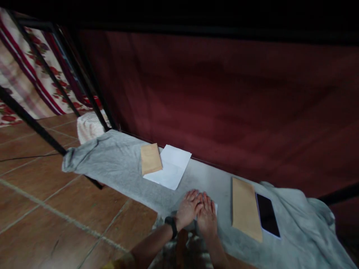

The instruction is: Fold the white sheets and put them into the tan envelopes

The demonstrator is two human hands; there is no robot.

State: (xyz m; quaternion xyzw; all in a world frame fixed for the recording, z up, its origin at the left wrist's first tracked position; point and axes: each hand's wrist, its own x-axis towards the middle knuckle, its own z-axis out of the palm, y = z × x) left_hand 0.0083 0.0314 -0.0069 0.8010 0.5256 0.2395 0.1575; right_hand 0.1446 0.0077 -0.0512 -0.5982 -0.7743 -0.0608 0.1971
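Observation:
My left hand [188, 211] and my right hand [206, 216] lie flat side by side, fingers stretched out, pressing on a small white paper [215, 207] that is mostly hidden beneath them. The paper rests on a grey cloth [117, 160] spread over a low surface. A black band is on my left wrist. To the right of my hands lies a long brown envelope [245, 213]. Farther back left, a smaller brown envelope [150, 158] overlaps a white sheet [172, 168].
A dark phone [267, 215] lies beside the long envelope on the right. A dark red curtain [224, 104] hangs behind. A black metal frame [42, 132] and flowered fabric [33, 67] stand at the left. Brown tiled floor [56, 209] lies in front.

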